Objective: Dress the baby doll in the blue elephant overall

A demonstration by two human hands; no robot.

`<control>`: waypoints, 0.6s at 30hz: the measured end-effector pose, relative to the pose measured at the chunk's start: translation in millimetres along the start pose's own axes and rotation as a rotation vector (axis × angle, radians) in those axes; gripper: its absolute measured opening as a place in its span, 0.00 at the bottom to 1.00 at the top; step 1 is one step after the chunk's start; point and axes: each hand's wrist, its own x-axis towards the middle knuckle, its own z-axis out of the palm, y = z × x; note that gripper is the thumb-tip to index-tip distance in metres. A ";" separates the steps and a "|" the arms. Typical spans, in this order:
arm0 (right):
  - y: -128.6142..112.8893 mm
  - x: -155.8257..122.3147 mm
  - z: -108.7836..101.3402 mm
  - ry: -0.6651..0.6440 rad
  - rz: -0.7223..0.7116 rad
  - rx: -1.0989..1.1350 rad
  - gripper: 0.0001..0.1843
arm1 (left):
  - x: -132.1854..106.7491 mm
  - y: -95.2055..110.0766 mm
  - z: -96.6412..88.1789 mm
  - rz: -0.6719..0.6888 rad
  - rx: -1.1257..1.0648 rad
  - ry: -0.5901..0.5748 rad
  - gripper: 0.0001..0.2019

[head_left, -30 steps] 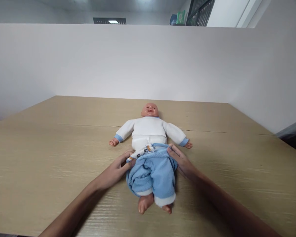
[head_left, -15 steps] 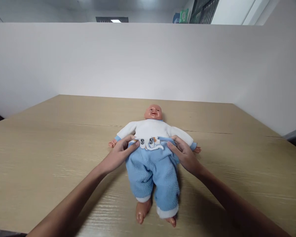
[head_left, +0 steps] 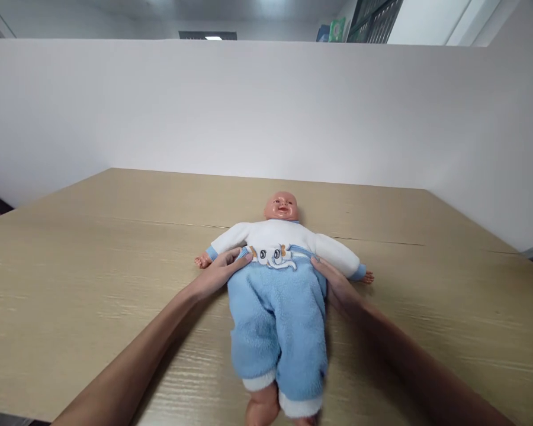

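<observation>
A baby doll [head_left: 282, 207] lies on its back, head toward the far side and arms spread out. It wears a white top [head_left: 234, 236] with blue cuffs and fuzzy blue pants [head_left: 257, 307] with white hems. An embroidered face with two eyes and a curled trunk [head_left: 270, 255] decorates the waist. My left hand [head_left: 217, 273] pinches the waistband at the left hip, thumb on top. At the opposite hip, my right hand [head_left: 335, 281] grips the waistband, its thumb on the cloth and its other fingers mostly hidden.
The doll rests on a wide wooden table [head_left: 93, 284] with a seam running across it. A white partition [head_left: 266, 106] rises behind the table and along its sides. Beyond the partition are a green package [head_left: 336, 29] and a dark grille [head_left: 375, 21].
The pants now sit higher and smoother over the belly. The doll appears slightly nearer and lower in view, with its feet partly cut off. Both hands stay at the waistband.
</observation>
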 end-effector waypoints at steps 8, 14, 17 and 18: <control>-50.8 -12.5 4.6 -0.122 -0.291 -0.595 0.19 | -0.5 45.4 6.5 0.181 0.192 0.070 0.20; -34.2 28.4 -4.9 -0.076 -0.243 -0.435 0.22 | 22.8 38.4 7.5 0.162 0.330 0.169 0.22; -9.8 33.8 -18.4 -0.014 -0.189 -0.410 0.24 | 23.6 15.9 -1.1 0.155 0.362 0.183 0.24; -3.6 31.9 -21.0 0.000 -0.182 -0.407 0.24 | 21.7 8.9 -3.9 0.162 0.332 0.151 0.24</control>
